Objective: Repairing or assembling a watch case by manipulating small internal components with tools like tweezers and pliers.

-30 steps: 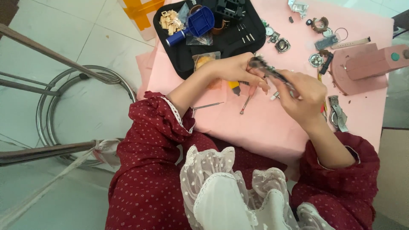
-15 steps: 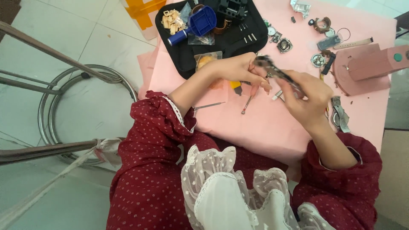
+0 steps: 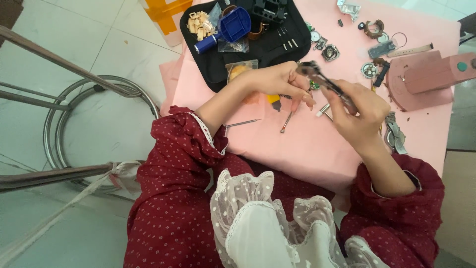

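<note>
Both my hands hold a dark wristwatch (image 3: 322, 80) above a pink cloth (image 3: 302, 144) that covers the table. My left hand (image 3: 280, 82) pinches the upper end of the watch, near its case. Lower down, the strap runs into my right hand (image 3: 359, 116), whose fingers are closed around it. Just under my hands lie a small screwdriver with a red tip (image 3: 286, 122), a thin metal pin tool (image 3: 242, 123) and a yellow-handled tool (image 3: 273, 101) partly hidden by my left hand.
A black tool mat (image 3: 263, 47) at the back carries a blue case opener (image 3: 225, 30), small pins and plastic bags. Watch cases, straps and a metal bracelet (image 3: 395, 134) lie to the right beside a pink press (image 3: 431, 79). A metal stool frame (image 3: 74, 129) stands left.
Both hands have drifted slightly with the watch, and the watch sits a little more upright between them. Nothing was picked up or put down.
</note>
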